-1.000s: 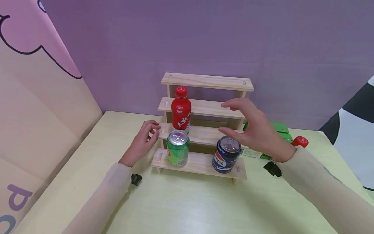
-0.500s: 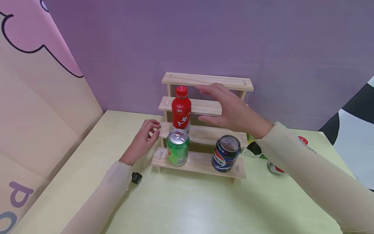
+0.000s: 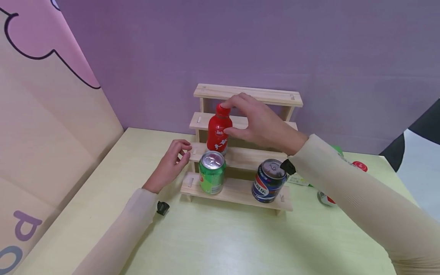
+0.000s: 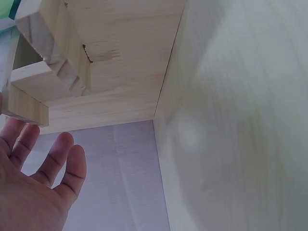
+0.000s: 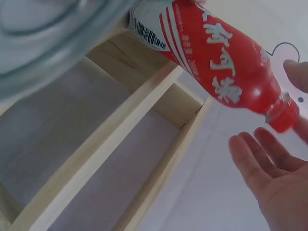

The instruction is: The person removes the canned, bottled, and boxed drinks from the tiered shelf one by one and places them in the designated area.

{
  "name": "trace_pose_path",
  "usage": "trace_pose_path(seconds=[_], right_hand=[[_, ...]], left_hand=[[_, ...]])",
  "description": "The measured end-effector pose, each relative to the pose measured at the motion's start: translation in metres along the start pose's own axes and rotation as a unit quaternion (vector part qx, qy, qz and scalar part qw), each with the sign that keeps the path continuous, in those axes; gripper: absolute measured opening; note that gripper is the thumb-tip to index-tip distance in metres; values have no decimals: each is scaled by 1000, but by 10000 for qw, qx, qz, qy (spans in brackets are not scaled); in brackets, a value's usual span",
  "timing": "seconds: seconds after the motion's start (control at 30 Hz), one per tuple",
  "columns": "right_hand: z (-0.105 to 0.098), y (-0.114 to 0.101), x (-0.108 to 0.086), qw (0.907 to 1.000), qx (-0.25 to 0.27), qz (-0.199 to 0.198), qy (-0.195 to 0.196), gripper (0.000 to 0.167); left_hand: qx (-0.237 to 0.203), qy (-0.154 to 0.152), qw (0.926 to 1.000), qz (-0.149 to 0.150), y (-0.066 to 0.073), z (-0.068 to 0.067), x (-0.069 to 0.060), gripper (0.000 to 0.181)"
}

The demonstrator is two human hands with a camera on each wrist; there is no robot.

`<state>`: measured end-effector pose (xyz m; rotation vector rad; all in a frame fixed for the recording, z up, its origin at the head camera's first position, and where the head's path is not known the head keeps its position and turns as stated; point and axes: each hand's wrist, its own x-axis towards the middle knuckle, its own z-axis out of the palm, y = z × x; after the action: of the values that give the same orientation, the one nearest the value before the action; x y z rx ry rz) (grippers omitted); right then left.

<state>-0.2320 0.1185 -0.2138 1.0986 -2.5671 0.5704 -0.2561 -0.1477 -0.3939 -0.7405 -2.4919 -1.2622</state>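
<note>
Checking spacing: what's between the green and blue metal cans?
The head view shows a bare stretch of pale wooden bottom shelf between the green can and blue can.

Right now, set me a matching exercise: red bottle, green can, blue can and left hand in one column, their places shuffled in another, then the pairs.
1. Red bottle
2. Green can
3. Blue can
4. Left hand

A. Lowest step, right end
B. Beside the shelf's left side
C. At the right hand, behind a can
D. Lowest step, left part

Pairs: 1-C, 2-D, 3-A, 4-B
</note>
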Motion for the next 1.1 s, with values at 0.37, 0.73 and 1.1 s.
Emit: trace_pose_path(seconds=[0.37,0.73,1.1], right_hand=[[-1,-1,-7,9992,130,-2,374,34],[-33,4,-27,9906,86,-332,1322,30],[-83,18,-86,9809,-441,340,1862,40]], left_hand=[[-14,-12,10000,-4,2,0,0,22],[6,9,10000,22,0,1,0,20],[-16,30,10000,57,-6,-2,0,18]])
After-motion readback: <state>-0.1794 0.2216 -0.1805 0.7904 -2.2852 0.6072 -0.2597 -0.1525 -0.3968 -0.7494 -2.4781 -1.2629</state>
